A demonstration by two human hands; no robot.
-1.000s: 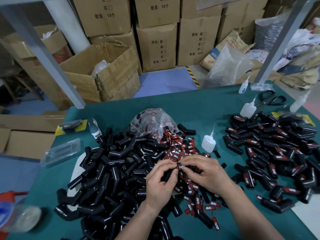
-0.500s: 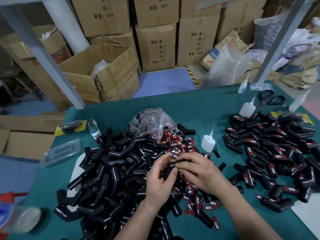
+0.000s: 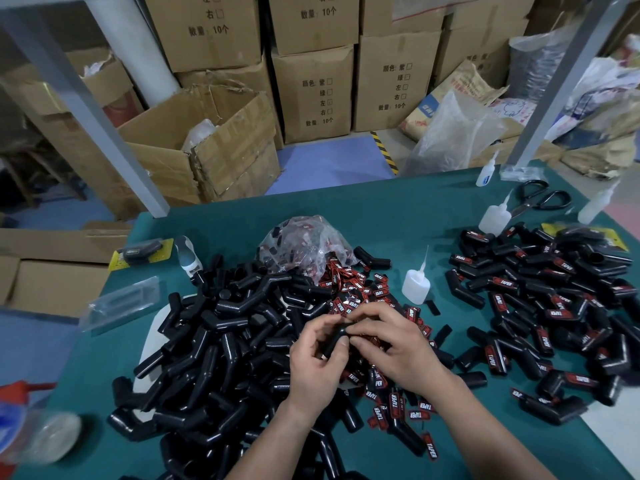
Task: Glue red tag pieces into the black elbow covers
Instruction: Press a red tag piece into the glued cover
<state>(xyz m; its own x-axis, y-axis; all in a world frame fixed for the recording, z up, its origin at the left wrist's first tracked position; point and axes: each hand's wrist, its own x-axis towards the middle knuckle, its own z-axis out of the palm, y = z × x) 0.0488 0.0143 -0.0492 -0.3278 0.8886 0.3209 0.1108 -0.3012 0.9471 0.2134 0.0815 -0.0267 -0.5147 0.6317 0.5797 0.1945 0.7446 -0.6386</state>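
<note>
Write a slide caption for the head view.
Left hand and right hand hold a black elbow cover over red tags; glue bottle nearby.

Glossy black plastic elbow covers [image 3: 221,341] heap at lower left on the teal-green table top [image 3: 398,216], small red tags [image 3: 356,289] lettered white and edged black spill at centre, and brown cardboard boxes [image 3: 311,95] printed in black fill the top.

black elbow cover [image 3: 335,339] pinched between both hands, red tag pieces [image 3: 356,292] heaped just behind on green table
</note>
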